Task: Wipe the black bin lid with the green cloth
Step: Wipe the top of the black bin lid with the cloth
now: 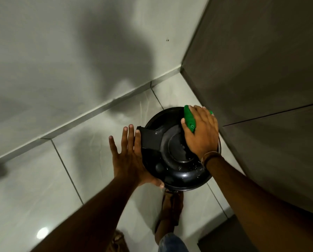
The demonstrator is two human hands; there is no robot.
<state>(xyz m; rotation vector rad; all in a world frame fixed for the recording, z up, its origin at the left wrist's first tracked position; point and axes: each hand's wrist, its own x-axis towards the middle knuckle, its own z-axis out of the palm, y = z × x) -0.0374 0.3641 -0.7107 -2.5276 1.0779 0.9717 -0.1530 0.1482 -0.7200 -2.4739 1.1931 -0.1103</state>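
Observation:
The round black bin lid (172, 160) is in the middle of the head view, its glossy top speckled with water drops and a rectangular flap on its left side. My right hand (201, 131) lies flat on the lid's far right part, pressing the green cloth (189, 118) onto it; only the cloth's edges show beyond my fingers. My left hand (132, 157) rests against the lid's left rim with fingers spread, the thumb curled under the near edge. The bin body below is hidden by the lid.
A pale wall (61, 60) with a skirting meets the light tiled floor (43, 188) behind the bin. A dark cabinet side (261, 79) stands close on the right. My foot (170, 211) is on the floor just below the lid.

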